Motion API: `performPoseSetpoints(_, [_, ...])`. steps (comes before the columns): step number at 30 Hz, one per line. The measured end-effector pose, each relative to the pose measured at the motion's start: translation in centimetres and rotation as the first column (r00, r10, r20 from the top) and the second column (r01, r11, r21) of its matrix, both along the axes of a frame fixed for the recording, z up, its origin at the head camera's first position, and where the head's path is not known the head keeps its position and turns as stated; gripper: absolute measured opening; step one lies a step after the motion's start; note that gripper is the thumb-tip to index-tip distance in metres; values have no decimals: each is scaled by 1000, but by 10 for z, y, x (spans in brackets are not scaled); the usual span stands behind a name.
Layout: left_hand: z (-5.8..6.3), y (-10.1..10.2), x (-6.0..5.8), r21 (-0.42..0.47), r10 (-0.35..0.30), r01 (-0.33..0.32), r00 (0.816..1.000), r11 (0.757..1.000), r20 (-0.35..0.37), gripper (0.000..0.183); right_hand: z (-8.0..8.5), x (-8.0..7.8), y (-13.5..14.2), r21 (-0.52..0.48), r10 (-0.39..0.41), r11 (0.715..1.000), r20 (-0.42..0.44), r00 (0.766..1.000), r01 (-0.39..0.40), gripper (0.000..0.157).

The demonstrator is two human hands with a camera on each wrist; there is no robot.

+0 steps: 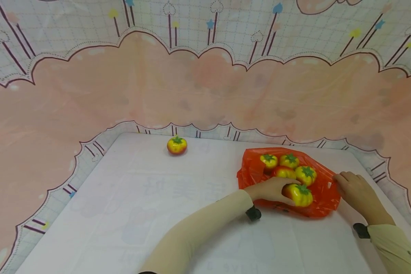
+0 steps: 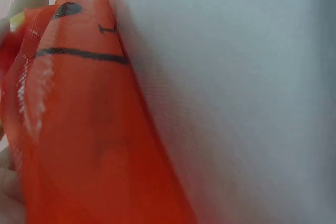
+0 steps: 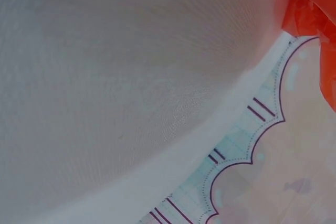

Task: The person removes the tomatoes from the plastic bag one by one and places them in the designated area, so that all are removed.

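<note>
Tomato (image 1: 303, 198) sat lower right in my head view, left hand (image 1: 268, 189) gripping it at the red bag (image 1: 323, 207), right hand (image 1: 357, 196) pinching the edge. Loading or unloading, couldn't tell; next seemed to need a steady bag. Four others (image 1: 306, 176) crowded it; a lone one (image 1: 177, 146) lay left of centre. Left wrist: bag blocked the tomato. Right wrist: mostly white table (image 3: 105, 77), bag upper right.
</note>
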State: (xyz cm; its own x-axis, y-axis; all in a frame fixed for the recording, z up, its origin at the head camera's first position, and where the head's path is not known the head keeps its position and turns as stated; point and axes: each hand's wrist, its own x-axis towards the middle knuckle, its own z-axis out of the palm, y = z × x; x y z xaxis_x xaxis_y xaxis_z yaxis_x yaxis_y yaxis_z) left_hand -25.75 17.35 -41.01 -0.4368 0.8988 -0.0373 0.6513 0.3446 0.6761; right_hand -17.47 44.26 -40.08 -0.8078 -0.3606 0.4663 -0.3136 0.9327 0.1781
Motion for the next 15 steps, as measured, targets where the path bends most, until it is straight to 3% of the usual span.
performPoseSetpoints(7, [-1,-2,-1,15,-12,12,999,1000,32,62,1,0,-1,6,6,1000,1,1000,-6,32])
performPoseSetpoints(15, [2,-6,1,46,-10,9,1000,999,9,62,1,-1,-1,-3,16,1000,-12,1000,-16,32])
